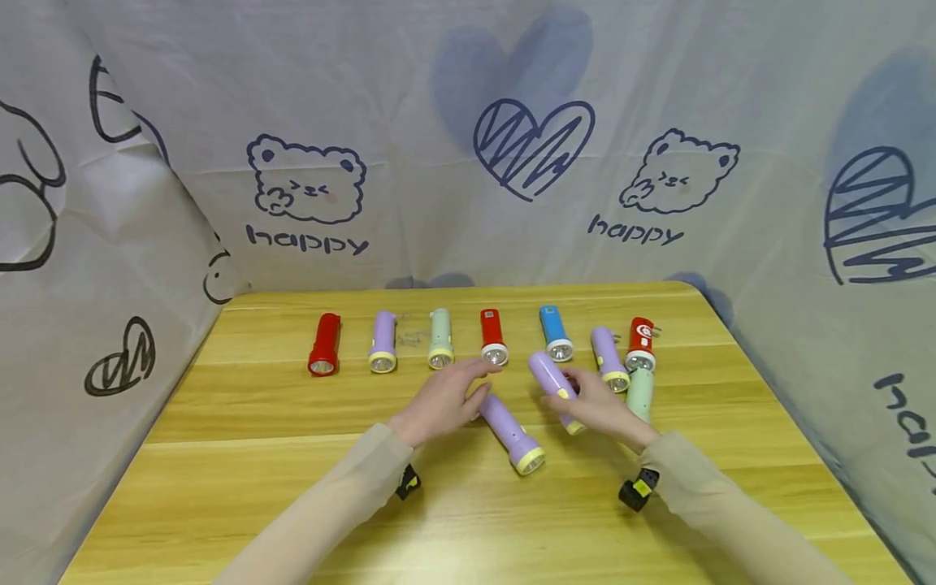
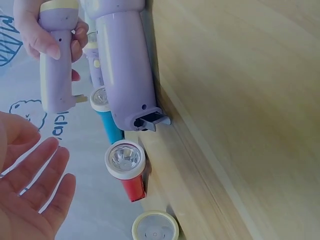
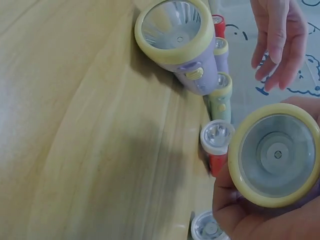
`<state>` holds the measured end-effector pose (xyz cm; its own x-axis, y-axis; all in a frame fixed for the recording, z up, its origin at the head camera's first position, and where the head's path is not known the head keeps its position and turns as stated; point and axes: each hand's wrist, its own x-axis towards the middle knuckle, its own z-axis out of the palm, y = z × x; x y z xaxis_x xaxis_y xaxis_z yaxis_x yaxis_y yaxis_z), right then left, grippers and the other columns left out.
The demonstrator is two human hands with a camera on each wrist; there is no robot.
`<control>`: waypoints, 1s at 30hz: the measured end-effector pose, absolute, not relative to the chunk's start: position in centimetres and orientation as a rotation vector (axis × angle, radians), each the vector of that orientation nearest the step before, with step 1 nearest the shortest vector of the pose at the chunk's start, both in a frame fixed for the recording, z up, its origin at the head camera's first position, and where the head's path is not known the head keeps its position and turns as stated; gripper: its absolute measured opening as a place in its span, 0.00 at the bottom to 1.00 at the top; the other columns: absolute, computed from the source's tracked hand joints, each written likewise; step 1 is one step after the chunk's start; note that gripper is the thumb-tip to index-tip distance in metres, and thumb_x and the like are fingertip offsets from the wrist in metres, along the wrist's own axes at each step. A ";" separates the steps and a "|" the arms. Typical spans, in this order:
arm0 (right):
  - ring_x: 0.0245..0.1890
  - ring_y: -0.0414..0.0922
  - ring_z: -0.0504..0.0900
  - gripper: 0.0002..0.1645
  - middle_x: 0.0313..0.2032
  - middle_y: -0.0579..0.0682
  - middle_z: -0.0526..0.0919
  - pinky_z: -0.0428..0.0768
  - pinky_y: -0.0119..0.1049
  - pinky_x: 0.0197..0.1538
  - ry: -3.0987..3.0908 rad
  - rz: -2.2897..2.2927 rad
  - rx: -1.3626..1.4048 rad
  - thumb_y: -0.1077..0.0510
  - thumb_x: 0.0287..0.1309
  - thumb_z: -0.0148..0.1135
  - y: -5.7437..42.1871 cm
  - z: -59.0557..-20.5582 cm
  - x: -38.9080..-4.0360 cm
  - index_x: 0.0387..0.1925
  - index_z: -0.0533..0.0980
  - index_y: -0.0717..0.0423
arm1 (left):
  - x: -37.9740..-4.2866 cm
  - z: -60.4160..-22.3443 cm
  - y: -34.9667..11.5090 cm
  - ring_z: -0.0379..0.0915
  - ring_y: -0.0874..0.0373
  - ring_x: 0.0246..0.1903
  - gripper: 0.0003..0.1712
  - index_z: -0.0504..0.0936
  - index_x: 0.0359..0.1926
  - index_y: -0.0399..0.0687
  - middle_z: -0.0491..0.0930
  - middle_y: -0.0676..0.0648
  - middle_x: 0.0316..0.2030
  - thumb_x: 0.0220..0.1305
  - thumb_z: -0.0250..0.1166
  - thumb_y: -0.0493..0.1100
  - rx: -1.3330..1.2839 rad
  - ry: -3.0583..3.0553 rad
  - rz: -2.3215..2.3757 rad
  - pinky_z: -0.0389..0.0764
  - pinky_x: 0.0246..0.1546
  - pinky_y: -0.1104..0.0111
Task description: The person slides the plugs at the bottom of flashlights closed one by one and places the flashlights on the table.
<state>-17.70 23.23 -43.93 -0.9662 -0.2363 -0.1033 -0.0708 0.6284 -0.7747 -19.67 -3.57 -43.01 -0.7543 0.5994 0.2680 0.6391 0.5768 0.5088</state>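
The torch in the right fingers is smooth plastic with a soft gloss. The lying torch, between the two sets of fingers, has the same sleek plastic body, metal prongs at the end nearer the left fingers and a mirror-bright reflector. Just beyond the left fingers, the red torch is shiny plastic. Beneath the fingers, the counter looks like smooth, grained wood with a satin sheen. Behind everything, the sheet is matt, lightly creased cloth.

In front of you, you have four purple flashlights; three red flashlights; two green flashlights; one blue flashlight
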 end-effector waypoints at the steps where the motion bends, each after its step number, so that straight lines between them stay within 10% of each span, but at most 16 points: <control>1: 0.41 0.45 0.81 0.38 0.48 0.62 0.83 0.81 0.34 0.44 2.652 -1.258 -0.247 0.51 0.62 0.66 23.1 -43.8 -17.8 0.65 0.68 0.70 | -19.7 -42.9 -3.6 0.77 0.48 0.63 0.19 0.79 0.63 0.46 0.81 0.42 0.62 0.73 0.59 0.38 -1.063 -2.719 -0.932 0.77 0.66 0.55; 30: 0.38 0.38 0.82 0.28 0.51 0.68 0.84 0.83 0.29 0.37 2.562 -1.547 -0.447 0.60 0.63 0.66 21.4 -43.4 -17.4 0.62 0.70 0.66 | -19.3 -41.7 -3.0 0.79 0.51 0.59 0.20 0.78 0.63 0.45 0.81 0.46 0.59 0.73 0.58 0.38 -0.928 -2.609 -1.115 0.81 0.62 0.58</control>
